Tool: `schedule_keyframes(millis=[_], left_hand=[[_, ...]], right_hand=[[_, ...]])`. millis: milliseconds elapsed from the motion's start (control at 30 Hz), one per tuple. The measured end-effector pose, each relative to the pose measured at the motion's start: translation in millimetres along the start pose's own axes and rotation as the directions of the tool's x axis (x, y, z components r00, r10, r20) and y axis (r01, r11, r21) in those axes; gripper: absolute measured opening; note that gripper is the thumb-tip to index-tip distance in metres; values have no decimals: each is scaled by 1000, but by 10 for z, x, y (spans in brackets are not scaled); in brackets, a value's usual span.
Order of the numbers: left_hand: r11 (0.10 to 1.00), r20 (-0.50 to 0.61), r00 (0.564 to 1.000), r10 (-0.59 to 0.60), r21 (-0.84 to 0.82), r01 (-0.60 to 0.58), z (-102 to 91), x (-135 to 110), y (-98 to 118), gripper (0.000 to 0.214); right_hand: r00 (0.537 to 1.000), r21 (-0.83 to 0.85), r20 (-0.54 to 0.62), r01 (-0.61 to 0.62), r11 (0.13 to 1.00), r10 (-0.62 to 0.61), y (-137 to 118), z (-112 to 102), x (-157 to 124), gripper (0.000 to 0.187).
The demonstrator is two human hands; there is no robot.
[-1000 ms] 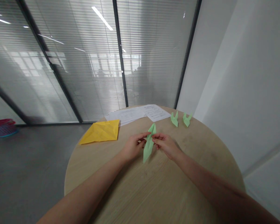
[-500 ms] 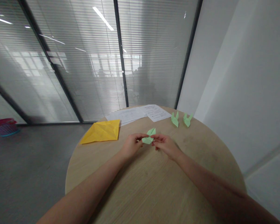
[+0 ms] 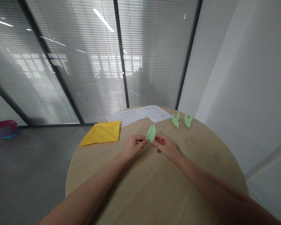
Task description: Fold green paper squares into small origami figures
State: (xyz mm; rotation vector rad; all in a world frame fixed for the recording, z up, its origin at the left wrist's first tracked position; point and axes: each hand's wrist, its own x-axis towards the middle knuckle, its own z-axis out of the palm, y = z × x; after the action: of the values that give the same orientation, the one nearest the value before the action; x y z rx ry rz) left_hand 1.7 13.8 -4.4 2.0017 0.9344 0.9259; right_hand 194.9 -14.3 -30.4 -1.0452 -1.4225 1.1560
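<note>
A small folded piece of light green paper point(image 3: 151, 133) stands up between my two hands above the round wooden table point(image 3: 154, 187). My left hand point(image 3: 133, 147) pinches its lower left edge with thumb and fingers closed. My right hand point(image 3: 166, 146) pinches the lower right edge in the same way. Only the pointed upper part of the green paper shows; its bottom is hidden by my fingers.
Two finished green paper figures point(image 3: 175, 120) point(image 3: 187, 120) stand at the table's far right. A creased yellow paper sheet point(image 3: 102, 132) lies at the far left, and white printed sheets point(image 3: 140, 114) lie at the back. Beyond are glass walls with blinds and a pink basket point(image 3: 4, 128) on the floor.
The long green paper strip has been folded up: a second ago it hung down past my hands, now only a short pointed piece stands above my fingers. My hands stayed in place.
</note>
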Motion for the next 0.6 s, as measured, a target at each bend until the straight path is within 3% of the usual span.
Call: schedule_keyframes(millis=[200,367,500,600], left_hand=[[979,-57,992,-117,-175,105,63,10,-52,19],[940,-95,984,-153,-322,115,80,9,-39,35],[933,-3,987,-159,-328,149,60,17,-39,41],[940,53,984,-169,-291,178,59,20,-54,31]], right_hand=[[1000,-24,-5,-15,1000,15,-1,27,3,20],[999,20,-41,5,1000,-4,22,50,11,26],[998,58,-61,-6,998,9,16,40,10,43],[999,21,8,-39,999,39,19,17,5,37]])
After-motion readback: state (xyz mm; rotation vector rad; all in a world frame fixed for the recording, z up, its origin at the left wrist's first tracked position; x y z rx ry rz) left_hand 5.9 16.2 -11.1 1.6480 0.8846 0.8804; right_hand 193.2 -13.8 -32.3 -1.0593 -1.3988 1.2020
